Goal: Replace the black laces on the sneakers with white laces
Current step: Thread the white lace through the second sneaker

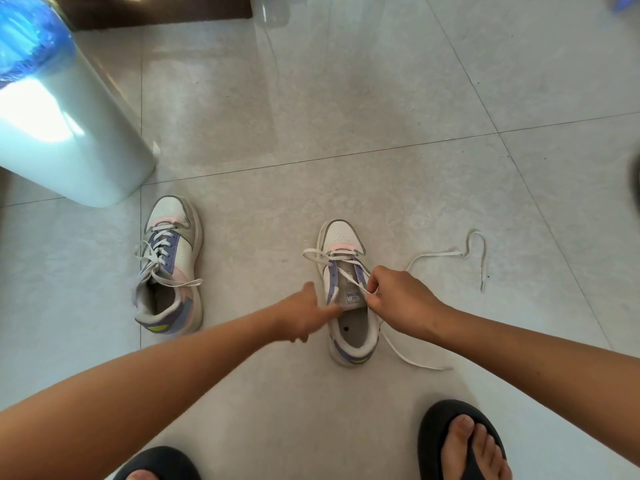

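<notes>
- Head view: the white, lilac and pink low-top sneaker [348, 292] being laced stands on the pale tiled floor [346, 133], its long axis pointing away from the person, toe far.
- The right hand [398, 303] pinches the flat white lace [349, 277] just above the tongue, on the shoe's right side.
- The left hand [304, 311] presses the left collar, fingers loosely curled; whether it grips cannot be told.
- The matching second sneaker [169, 268] sits well apart, leftward.
- The lace's free end trails right, nearer the right hand.
</notes>
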Action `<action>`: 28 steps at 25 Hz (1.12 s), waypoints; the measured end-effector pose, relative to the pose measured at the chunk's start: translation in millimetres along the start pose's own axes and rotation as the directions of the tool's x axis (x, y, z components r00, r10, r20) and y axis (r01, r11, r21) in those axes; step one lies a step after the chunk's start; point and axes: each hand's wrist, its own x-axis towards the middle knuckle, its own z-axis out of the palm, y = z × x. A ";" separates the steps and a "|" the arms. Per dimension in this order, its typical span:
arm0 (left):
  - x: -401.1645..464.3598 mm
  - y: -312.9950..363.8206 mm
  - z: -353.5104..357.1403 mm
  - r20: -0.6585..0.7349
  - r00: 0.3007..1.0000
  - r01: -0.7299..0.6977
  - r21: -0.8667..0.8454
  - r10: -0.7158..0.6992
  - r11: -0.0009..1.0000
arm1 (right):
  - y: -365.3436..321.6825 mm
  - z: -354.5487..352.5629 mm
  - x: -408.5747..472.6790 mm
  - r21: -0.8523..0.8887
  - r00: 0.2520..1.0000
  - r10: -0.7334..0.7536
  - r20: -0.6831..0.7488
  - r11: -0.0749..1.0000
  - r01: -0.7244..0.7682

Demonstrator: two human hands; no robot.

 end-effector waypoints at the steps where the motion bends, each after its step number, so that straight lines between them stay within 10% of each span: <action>1: 1.5 0.4 14.6 -0.065 0.998 0.000 0.142 0.009 0.990 | -2.3 0.0 -1.5 -0.013 1.000 -0.012 0.012 1.000 0.012; 11: 13.4 3.8 16.5 -0.430 0.900 0.083 0.022 -0.066 0.996 | 50.7 -25.6 -63.2 -0.414 0.882 -0.102 0.460 0.854 0.315; 19: 12.9 3.6 15.2 -0.415 0.907 0.092 0.034 -0.070 0.995 | 21.9 -3.0 -64.1 -0.061 0.757 -0.344 0.556 0.891 0.449; 25: 10.7 0.4 11.1 -0.395 0.917 0.107 0.089 -0.064 0.990 | 3.5 -10.8 39.0 0.166 0.977 -0.171 -0.127 0.968 0.191; 28: 9.4 2.0 11.5 -0.378 0.923 0.111 0.077 -0.074 0.991 | -2.4 -4.1 76.0 0.248 0.990 -0.102 -0.099 0.961 0.124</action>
